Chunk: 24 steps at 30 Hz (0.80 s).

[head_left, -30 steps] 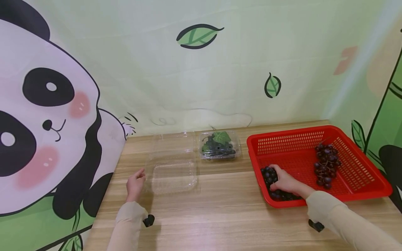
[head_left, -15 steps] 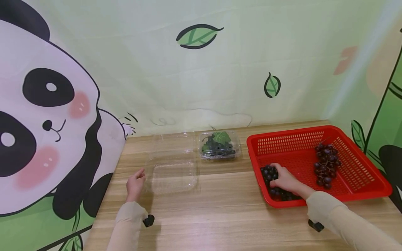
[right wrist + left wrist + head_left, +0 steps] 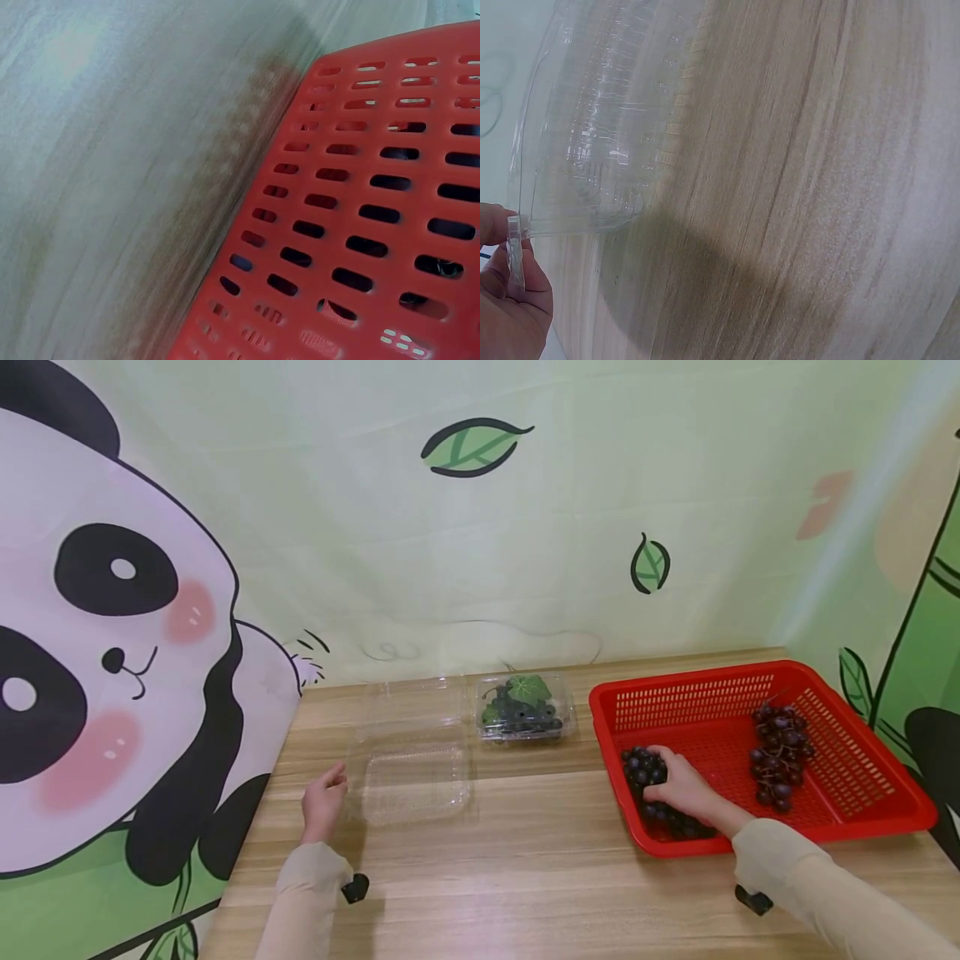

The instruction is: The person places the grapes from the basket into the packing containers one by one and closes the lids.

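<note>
At the left edge of an open clear plastic clamshell box (image 3: 416, 783), my left hand (image 3: 324, 802) pinches the rim between thumb and fingers. The left wrist view shows the same hand (image 3: 514, 307) at the corner of the box (image 3: 592, 165). Inside the red basket (image 3: 697, 678), at its near left corner, my right hand (image 3: 686, 789) grips a bunch of dark grapes (image 3: 643, 768). More of these dark grapes (image 3: 678, 822) show under the palm. In the right wrist view the slotted basket wall (image 3: 352, 195) hides the hand and most of the fruit.
A second bunch of reddish grapes (image 3: 782, 752) lies in the right half of the basket. Behind the open box stands a closed clear box (image 3: 525, 708) with dark grapes and a green leaf. A printed panda backdrop (image 3: 300, 527) borders the wooden table (image 3: 540, 877).
My right hand has shifted slightly up and right in the head view, and the grapes under it have moved a little with it. The left hand and the clear box stay put.
</note>
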Available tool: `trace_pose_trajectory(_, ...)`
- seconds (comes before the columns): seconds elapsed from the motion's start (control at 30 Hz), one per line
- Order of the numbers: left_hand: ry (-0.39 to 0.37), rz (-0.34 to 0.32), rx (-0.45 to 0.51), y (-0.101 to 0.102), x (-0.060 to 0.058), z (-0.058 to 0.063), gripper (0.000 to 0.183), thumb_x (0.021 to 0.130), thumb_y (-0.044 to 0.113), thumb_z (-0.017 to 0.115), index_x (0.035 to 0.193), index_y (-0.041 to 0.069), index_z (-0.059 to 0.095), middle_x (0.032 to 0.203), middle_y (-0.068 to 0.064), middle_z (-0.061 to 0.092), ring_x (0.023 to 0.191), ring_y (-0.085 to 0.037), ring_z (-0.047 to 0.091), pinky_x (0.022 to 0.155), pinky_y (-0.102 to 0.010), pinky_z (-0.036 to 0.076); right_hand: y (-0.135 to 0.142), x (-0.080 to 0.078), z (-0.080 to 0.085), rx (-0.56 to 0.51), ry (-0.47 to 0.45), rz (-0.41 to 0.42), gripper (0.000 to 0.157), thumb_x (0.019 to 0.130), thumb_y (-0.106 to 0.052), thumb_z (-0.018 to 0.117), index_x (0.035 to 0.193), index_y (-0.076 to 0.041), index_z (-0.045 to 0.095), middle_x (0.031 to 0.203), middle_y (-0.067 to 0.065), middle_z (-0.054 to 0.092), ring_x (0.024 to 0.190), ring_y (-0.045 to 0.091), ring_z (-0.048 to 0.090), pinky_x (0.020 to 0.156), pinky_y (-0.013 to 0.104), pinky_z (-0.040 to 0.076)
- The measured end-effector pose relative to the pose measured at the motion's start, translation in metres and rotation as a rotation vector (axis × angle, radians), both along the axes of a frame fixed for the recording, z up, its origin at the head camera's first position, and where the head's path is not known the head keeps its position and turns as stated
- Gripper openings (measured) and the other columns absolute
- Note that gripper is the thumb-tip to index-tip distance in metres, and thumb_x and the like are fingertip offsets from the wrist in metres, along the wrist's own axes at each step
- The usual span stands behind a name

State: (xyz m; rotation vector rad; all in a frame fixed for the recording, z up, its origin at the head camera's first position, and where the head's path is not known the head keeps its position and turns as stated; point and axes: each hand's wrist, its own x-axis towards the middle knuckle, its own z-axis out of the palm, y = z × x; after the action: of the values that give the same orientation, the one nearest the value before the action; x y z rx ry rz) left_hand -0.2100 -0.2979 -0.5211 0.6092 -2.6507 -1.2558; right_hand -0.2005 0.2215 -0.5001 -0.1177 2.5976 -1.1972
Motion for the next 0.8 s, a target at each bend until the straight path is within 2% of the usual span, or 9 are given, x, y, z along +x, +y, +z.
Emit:
trace_pose_trajectory(0.2, -0.005, 0.004, -0.003, 0.001, 0.0, 0.001, 0.036, 0.083, 0.003, 0.049, 0.119, 0.001, 0.054, 0.107, -0.022, 0.059, 0.098, -0.028, 0.052, 0.074, -0.026, 0.035, 0.001, -0.001, 0.0, -0.013, 0.032, -0.026, 0.073, 0.068, -0.014, 0.063, 0.13, 0.003, 0.027, 0.117, 0.029, 0.039, 0.103, 0.039, 0.042, 0.084, 0.051, 0.038)
trace_pose_trajectory(0.47, -0.006, -0.001, -0.008, 0.001, 0.0, 0.001, 0.036, 0.084, 0.004, 0.049, 0.12, 0.001, 0.053, 0.107, -0.022, 0.058, 0.098, -0.029, 0.051, 0.075, -0.027, 0.035, 0.002, -0.002, 0.004, -0.019, 0.045, -0.052, 0.073, 0.07, -0.014, 0.062, 0.131, 0.004, 0.025, 0.121, 0.03, 0.037, 0.106, 0.041, 0.04, 0.086, 0.054, 0.037)
trace_pose_trajectory(0.8, -0.01, -0.009, -0.016, 0.0, 0.001, 0.002, 0.037, 0.084, 0.005, 0.049, 0.12, 0.001, 0.053, 0.108, -0.022, 0.058, 0.1, -0.029, 0.051, 0.076, -0.028, 0.036, 0.003, -0.004, 0.012, -0.033, 0.079, -0.048, 0.071, 0.072, -0.012, 0.06, 0.131, 0.006, 0.024, 0.123, 0.031, 0.035, 0.108, 0.042, 0.039, 0.087, 0.056, 0.035)
